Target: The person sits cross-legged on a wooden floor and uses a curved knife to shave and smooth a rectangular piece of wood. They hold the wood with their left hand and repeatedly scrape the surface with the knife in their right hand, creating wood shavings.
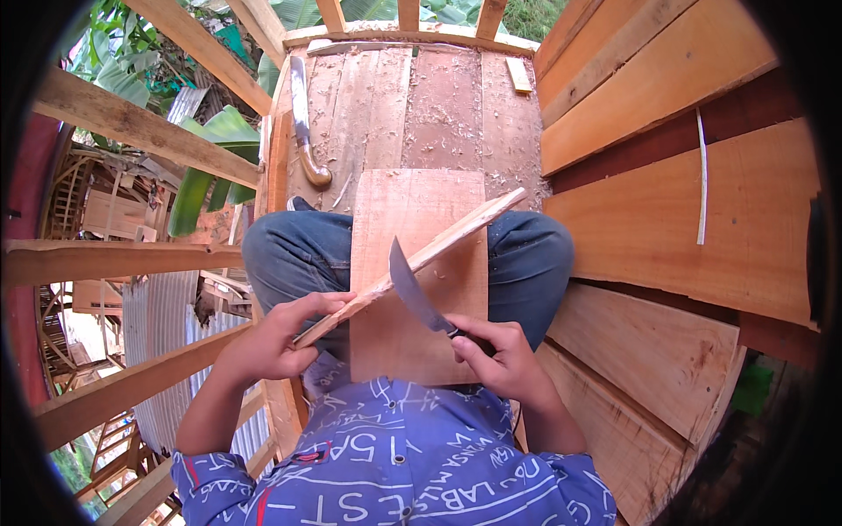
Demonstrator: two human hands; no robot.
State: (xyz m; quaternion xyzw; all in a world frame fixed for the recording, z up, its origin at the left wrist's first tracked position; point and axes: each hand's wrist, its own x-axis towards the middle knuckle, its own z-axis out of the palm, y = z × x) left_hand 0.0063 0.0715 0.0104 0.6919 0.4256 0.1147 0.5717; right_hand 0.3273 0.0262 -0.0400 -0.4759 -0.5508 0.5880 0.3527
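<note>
A long, pale wooden stick slants across a flat wooden board that lies over my crossed legs. My left hand grips the stick's lower end, with the thumb and fingers wrapped round it. In my right hand is a knife with a curved blade and a dark handle. The blade points up and to the left, and its tip part lies beside the stick's middle; whether the edge touches the wood I cannot tell.
On the shaving-strewn plank floor, a machete with a brown handle lies at the far left. A small wood block lies far right. Wooden rails border the left side; a plank wall stands close on the right.
</note>
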